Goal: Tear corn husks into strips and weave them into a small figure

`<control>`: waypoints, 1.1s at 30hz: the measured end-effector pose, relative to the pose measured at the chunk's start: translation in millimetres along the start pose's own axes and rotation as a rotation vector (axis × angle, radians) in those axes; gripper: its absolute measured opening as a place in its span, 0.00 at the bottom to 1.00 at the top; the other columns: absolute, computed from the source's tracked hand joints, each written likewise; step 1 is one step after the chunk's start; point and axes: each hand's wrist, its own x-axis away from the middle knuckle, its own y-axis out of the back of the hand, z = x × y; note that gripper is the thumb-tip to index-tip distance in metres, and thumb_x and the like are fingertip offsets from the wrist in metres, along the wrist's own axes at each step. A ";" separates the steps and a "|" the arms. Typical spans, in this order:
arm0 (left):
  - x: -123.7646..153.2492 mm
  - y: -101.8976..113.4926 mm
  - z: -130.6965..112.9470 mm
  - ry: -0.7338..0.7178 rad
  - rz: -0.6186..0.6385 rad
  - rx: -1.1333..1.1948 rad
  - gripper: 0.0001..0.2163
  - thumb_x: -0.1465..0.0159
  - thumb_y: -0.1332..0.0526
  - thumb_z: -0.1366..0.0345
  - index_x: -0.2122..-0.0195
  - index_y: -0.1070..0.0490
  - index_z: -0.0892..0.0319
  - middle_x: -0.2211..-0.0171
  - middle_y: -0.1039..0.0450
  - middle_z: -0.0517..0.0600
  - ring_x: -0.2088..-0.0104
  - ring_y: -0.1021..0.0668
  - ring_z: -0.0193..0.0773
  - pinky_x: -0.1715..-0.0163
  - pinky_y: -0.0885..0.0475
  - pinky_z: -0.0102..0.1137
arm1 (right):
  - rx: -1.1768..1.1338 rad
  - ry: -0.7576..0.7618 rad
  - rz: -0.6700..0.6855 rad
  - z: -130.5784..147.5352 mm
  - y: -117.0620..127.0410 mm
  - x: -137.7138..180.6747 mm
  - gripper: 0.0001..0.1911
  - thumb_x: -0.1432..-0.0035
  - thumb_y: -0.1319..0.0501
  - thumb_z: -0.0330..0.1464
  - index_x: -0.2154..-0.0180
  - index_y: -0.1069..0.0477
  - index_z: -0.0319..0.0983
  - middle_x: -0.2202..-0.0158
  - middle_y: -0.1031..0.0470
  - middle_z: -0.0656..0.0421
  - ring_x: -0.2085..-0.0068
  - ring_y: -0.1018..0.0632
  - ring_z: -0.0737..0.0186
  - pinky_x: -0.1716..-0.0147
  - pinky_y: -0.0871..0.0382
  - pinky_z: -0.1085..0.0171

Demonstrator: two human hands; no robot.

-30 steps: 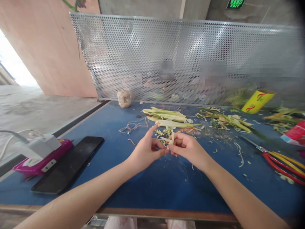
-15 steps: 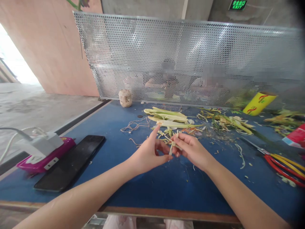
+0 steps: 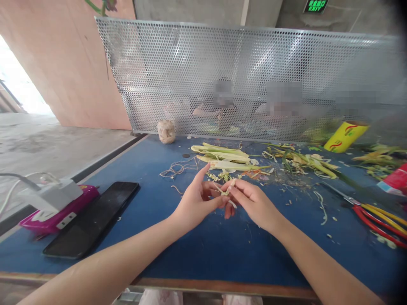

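My left hand [image 3: 195, 201] and my right hand [image 3: 251, 201] meet over the middle of the blue table [image 3: 203, 250]. Between their pinched fingertips is a small pale strip of leaf [image 3: 226, 191], held by both hands. My left index finger sticks up and away; the other fingers curl toward the strip. Just beyond the hands lies a pile of pale green leaf strips [image 3: 225, 157], and thin twine [image 3: 176, 168] lies to its left.
A black phone [image 3: 92, 218] and a pink device with a white charger [image 3: 54, 203] lie at the left. Red and yellow scissors [image 3: 375, 214] lie at the right, with leaf scraps [image 3: 305, 163] and a yellow tube [image 3: 345, 135] behind. A perforated metal screen [image 3: 254, 80] closes the far edge; people sit behind it.
The hands stayed together in the same spot. The leaf strip has been turned and worked between the fingertips, and the right hand's fingers have shifted over it.
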 end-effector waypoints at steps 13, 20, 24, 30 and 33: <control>0.7 -4.1 -12.4 0.028 -0.021 0.046 0.38 0.50 0.35 0.69 0.41 0.56 0.57 0.73 0.31 0.46 0.75 0.24 0.36 0.86 0.37 0.22 | 0.267 0.069 -0.187 3.4 0.9 2.0 0.16 0.44 0.46 0.38 0.57 0.27 0.41 0.79 0.32 0.60 0.80 0.35 0.66 0.81 0.41 0.66; 0.6 -4.1 -11.8 0.058 0.034 0.018 0.33 0.47 0.37 0.68 0.44 0.52 0.60 0.76 0.33 0.44 0.73 0.23 0.38 0.85 0.34 0.23 | 0.209 0.034 -0.243 4.3 1.7 3.0 0.14 0.45 0.45 0.38 0.62 0.25 0.40 0.80 0.36 0.61 0.81 0.40 0.69 0.83 0.46 0.68; 0.3 -3.3 -9.7 0.043 0.041 0.038 0.33 0.48 0.37 0.69 0.43 0.53 0.60 0.76 0.32 0.44 0.73 0.24 0.38 0.84 0.33 0.24 | 0.136 0.000 -0.252 2.7 4.5 1.0 0.14 0.44 0.46 0.40 0.67 0.27 0.39 0.81 0.40 0.64 0.83 0.43 0.72 0.83 0.49 0.68; -1.3 0.3 -8.2 0.052 -0.018 0.072 0.42 0.54 0.34 0.74 0.41 0.57 0.57 0.71 0.30 0.46 0.78 0.27 0.31 0.85 0.32 0.24 | 0.110 -0.052 -0.135 0.0 7.2 -2.1 0.13 0.44 0.46 0.43 0.66 0.36 0.40 0.79 0.38 0.65 0.81 0.38 0.71 0.82 0.45 0.69; -2.0 1.7 -10.2 0.040 -0.043 0.056 0.41 0.52 0.35 0.72 0.40 0.58 0.58 0.73 0.29 0.46 0.79 0.27 0.32 0.86 0.32 0.24 | 0.264 -0.045 -0.089 1.7 6.1 0.1 0.13 0.44 0.46 0.41 0.71 0.36 0.39 0.79 0.39 0.64 0.78 0.38 0.70 0.80 0.44 0.70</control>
